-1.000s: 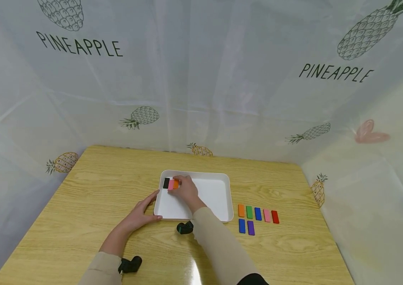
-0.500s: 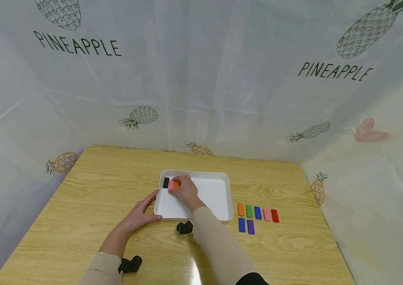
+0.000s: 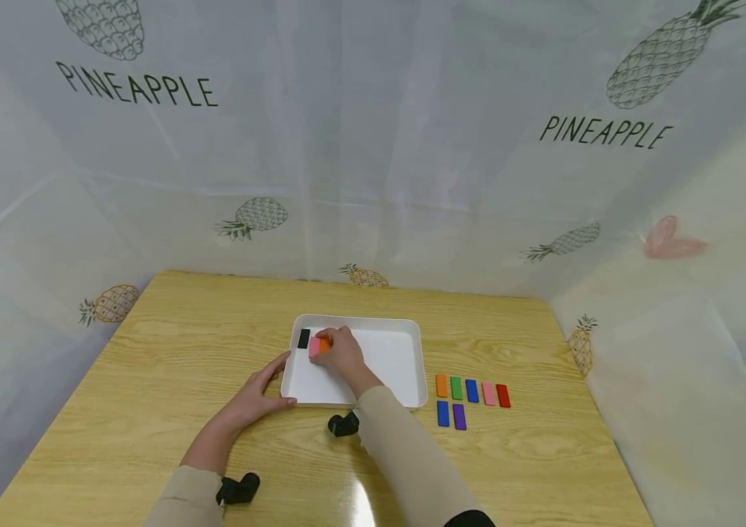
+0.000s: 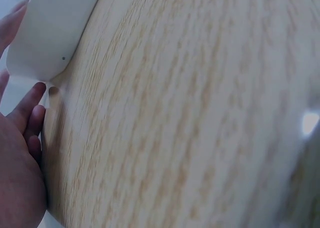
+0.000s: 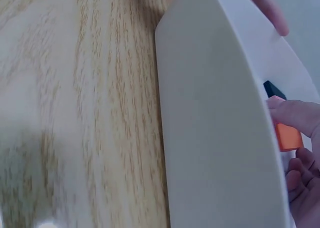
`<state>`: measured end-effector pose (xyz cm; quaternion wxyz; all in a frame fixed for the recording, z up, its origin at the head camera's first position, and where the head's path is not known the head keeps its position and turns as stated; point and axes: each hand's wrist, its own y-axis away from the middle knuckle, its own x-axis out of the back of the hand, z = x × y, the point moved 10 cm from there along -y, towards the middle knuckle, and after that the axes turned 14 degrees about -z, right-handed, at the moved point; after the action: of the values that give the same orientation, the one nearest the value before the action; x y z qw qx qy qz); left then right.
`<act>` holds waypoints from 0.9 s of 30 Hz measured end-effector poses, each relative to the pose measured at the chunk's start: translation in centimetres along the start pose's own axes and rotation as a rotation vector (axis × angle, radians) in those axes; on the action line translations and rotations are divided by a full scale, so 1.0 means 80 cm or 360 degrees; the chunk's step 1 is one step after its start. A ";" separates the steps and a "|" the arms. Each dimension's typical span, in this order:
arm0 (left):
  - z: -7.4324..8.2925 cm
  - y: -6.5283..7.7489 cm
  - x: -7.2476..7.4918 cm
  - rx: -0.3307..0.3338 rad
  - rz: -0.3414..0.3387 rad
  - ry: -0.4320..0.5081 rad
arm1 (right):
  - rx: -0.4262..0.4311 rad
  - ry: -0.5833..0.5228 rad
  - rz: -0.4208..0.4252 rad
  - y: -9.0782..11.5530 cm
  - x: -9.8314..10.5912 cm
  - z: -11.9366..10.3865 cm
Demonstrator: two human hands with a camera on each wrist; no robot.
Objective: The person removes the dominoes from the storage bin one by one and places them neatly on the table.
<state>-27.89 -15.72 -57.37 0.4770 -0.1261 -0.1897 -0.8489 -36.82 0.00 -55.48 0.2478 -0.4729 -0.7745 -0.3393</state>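
A white tray point(image 3: 386, 395) lies on the wooden table. My left hand point(image 3: 250, 402) holds its near left corner, thumb at the front rim and fingers along the left side. Inside the tray, my right hand point(image 3: 345, 356) pinches an orange block point(image 3: 324, 345) between thumb and fingers. A pink block point(image 3: 314, 347) sits directly against the orange one, on its left. Slightly apart from them, farther left, lies a black block point(image 3: 304, 339). In the right wrist view, the thumb partly covers the pink block point(image 5: 276, 100), while the orange block point(image 5: 289, 137) shows below it.
Right of the tray, several coloured blocks lie flat in two rows. The back row ends with a red block point(image 3: 503, 396); a purple block point(image 3: 459, 416) is in the front row. A pineapple-printed white curtain point(image 3: 373, 161) hangs behind the table point(image 3: 214, 315).
The pink and orange blocks have shifted slightly toward me, so a narrow gap now shows between the pink and black blocks. My left hand keeps its place on the tray.
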 end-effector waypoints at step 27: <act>0.006 0.000 0.000 -0.0078 -0.0014 -0.0002 | 0.0264 -0.0407 -0.0074 0.091 0.046 0.004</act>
<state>-27.89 -15.50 -56.96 0.4698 -0.1374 -0.1696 -0.8553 -31.86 4.65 -50.98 0.1774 -0.4720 -0.8360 -0.2166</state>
